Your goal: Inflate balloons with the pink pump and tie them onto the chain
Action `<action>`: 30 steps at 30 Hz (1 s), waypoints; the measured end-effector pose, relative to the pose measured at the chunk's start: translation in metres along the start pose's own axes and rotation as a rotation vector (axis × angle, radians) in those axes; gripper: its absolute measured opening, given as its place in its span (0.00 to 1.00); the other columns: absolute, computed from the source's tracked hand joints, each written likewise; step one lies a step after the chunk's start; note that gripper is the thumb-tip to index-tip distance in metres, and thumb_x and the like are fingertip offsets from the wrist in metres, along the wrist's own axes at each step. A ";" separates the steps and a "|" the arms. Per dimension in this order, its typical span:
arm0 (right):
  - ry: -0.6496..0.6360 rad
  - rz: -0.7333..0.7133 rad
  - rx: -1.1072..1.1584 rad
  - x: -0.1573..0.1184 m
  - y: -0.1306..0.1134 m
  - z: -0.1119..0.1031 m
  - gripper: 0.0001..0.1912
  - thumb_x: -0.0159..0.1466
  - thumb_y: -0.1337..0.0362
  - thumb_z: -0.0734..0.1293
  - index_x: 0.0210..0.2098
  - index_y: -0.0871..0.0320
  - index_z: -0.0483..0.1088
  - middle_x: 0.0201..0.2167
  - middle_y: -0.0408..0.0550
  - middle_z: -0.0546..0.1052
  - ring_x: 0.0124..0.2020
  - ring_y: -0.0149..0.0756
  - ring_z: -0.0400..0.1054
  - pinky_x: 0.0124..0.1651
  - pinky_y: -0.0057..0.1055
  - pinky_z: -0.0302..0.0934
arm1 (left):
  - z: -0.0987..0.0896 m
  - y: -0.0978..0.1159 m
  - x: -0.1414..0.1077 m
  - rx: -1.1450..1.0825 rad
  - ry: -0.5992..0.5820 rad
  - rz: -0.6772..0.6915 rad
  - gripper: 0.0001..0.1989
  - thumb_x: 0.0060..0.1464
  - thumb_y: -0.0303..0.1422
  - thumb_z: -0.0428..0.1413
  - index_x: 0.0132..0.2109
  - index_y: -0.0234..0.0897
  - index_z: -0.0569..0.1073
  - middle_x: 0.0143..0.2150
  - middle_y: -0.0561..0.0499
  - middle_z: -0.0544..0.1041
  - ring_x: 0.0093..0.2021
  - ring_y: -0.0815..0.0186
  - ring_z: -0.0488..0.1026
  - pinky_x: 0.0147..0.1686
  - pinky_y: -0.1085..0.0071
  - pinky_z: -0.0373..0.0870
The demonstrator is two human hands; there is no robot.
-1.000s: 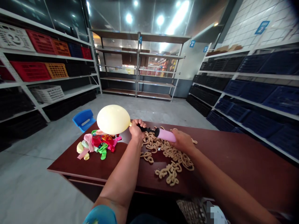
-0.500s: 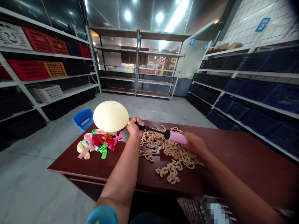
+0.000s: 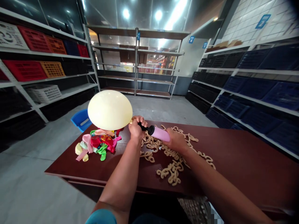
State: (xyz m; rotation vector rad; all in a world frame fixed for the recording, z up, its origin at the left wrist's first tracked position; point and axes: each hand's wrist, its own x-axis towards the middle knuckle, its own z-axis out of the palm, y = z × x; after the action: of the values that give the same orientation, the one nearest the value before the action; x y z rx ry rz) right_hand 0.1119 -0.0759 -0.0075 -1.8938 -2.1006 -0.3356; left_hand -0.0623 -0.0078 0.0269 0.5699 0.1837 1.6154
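A pale yellow balloon [image 3: 109, 110], partly inflated, sits at the nozzle end of a hand balloon pump [image 3: 160, 133] with a pink barrel and black end. My left hand [image 3: 137, 127] is closed around the pump's black end and the balloon's neck, which its fingers mostly hide. My right hand [image 3: 176, 141] grips the pink barrel, now pushed in close to the black end. Left of my left hand lies a loose pile of uninflated balloons [image 3: 95, 143] in several colours. Beneath the pump and my right forearm spread tan, curly rope-like pieces [image 3: 171, 172].
Everything rests on a dark red-brown table [image 3: 238, 155]. A blue chair [image 3: 81, 120] stands behind its left corner. Shelves with crates [image 3: 25, 71] line the left side, dark blue bins [image 3: 254, 90] the right. A metal rack [image 3: 136, 62] stands at the back.
My right hand has moved left toward my left hand, pushing the pump's barrel in and hiding the rod. The balloon has grown larger. My left hand keeps its grip.
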 end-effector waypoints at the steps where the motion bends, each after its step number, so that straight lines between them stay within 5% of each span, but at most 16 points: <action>1: -0.001 -0.006 0.014 0.000 -0.001 0.000 0.19 0.54 0.52 0.63 0.41 0.57 0.63 0.33 0.49 0.74 0.33 0.39 0.68 0.31 0.30 0.54 | 0.000 0.000 0.000 0.003 0.006 -0.001 0.09 0.44 0.23 0.47 0.24 0.37 0.53 0.21 0.56 0.55 0.17 0.75 0.53 0.17 0.76 0.51; 13: 0.013 -0.045 -0.056 -0.033 0.090 -0.007 0.21 0.53 0.58 0.65 0.46 0.55 0.63 0.43 0.50 0.73 0.42 0.39 0.67 0.41 0.31 0.58 | -0.013 0.012 0.015 -0.074 0.075 0.034 0.09 0.42 0.23 0.48 0.25 0.37 0.53 0.21 0.57 0.56 0.17 0.76 0.54 0.18 0.77 0.52; 16: 0.010 -0.024 -0.050 -0.029 0.078 -0.006 0.20 0.52 0.58 0.65 0.43 0.55 0.63 0.40 0.49 0.73 0.40 0.39 0.68 0.38 0.31 0.57 | -0.010 0.010 0.013 -0.071 0.055 0.027 0.10 0.44 0.23 0.48 0.25 0.37 0.52 0.21 0.57 0.55 0.17 0.76 0.53 0.17 0.78 0.51; 24: 0.073 -0.038 -0.061 -0.002 -0.002 -0.009 0.16 0.53 0.54 0.63 0.36 0.58 0.64 0.32 0.50 0.73 0.32 0.38 0.67 0.30 0.30 0.51 | -0.005 0.005 0.006 -0.043 0.034 -0.021 0.10 0.44 0.23 0.47 0.24 0.37 0.52 0.21 0.56 0.55 0.17 0.76 0.53 0.17 0.77 0.50; 27: 0.072 -0.048 -0.049 -0.003 -0.003 -0.011 0.16 0.53 0.54 0.62 0.37 0.58 0.64 0.32 0.49 0.73 0.32 0.38 0.67 0.30 0.30 0.51 | -0.006 0.006 0.007 -0.041 0.034 -0.035 0.09 0.44 0.22 0.46 0.25 0.37 0.52 0.21 0.56 0.56 0.17 0.75 0.54 0.17 0.77 0.50; 30: 0.050 -0.044 -0.044 -0.013 0.022 -0.012 0.17 0.53 0.55 0.63 0.39 0.56 0.64 0.34 0.48 0.73 0.35 0.39 0.67 0.32 0.31 0.53 | -0.009 0.008 0.010 -0.069 0.049 -0.041 0.09 0.44 0.22 0.46 0.24 0.37 0.52 0.21 0.56 0.56 0.17 0.75 0.54 0.17 0.77 0.50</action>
State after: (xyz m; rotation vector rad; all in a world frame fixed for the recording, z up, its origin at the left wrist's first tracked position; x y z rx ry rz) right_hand 0.1354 -0.0900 -0.0015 -1.8457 -2.1219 -0.4377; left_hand -0.0744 0.0032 0.0251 0.4711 0.1743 1.5904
